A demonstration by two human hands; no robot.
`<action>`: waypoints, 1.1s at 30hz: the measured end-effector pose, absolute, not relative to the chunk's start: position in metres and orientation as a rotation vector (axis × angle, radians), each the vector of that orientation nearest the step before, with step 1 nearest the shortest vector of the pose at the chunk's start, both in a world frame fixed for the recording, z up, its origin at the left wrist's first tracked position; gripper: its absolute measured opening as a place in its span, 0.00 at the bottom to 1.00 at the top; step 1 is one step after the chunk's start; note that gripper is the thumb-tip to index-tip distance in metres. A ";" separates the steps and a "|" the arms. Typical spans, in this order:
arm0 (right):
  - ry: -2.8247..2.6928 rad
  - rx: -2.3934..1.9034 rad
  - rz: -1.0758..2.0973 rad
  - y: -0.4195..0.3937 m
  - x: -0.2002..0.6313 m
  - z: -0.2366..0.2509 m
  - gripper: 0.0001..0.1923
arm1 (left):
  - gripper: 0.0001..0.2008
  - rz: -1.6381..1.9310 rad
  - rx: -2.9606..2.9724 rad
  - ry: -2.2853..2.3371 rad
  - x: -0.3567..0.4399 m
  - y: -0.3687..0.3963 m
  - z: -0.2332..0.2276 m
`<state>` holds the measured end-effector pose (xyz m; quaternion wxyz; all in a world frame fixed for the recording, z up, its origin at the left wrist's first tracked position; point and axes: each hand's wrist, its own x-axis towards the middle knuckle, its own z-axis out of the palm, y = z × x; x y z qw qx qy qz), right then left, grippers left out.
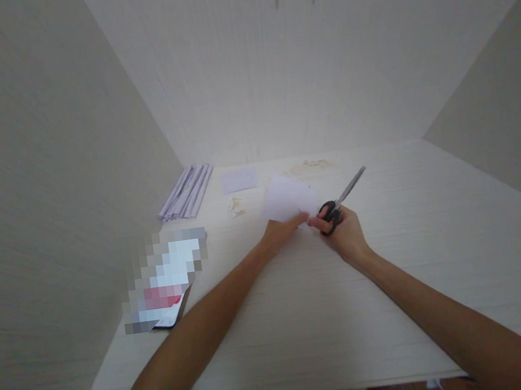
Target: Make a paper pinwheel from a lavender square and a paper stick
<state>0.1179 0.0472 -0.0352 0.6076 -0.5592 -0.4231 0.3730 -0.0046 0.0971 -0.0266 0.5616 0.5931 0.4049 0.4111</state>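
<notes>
Both hands meet at mid-worktop (400, 304). The left hand (280, 231) pinches the near edge of the white paper (287, 199), fingers (299, 218) closed on it, and the sheet lifts away from that grip, tilted up and fanning out toward the back wall. Right alongside, the right hand (345, 235) has the scissors (344, 200), fingers threaded through the black loops and clamped on them. The blades look closed or nearly so, hard to tell for certain from here.

Here's the relation that matters: the scissors' long axis runs from the handles by the knuckles up and away to the right, tip pointing off toward the far right corner, not at the sheet. The paper lies to the left of the blades, just beside the handles, its near right corner almost touching the right hand's fingertips. So the right hand is the nearer to that corner, the left already owns the edge.

Further back on the left: a bundle of folded strips (186, 192), a small pale square (239, 180), some tiny scraps (236, 206). Near left, a blurred-out card (166, 281).
</notes>
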 end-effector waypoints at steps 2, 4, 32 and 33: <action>-0.978 -1.295 0.860 0.047 0.118 -0.036 0.15 | 0.09 0.940 1.414 0.956 -0.005 0.097 -0.026; -0.972 -1.295 0.855 0.047 0.118 -0.036 0.16 | 0.08 0.922 1.432 0.954 -0.006 0.097 -0.024; -1.436 -1.504 1.484 0.030 0.115 -0.011 0.23 | 0.04 1.280 0.704 0.753 -0.009 0.127 -0.031; -1.441 -1.514 1.475 0.030 0.115 -0.011 0.23 | 0.04 1.280 0.711 0.750 -0.009 0.127 -0.031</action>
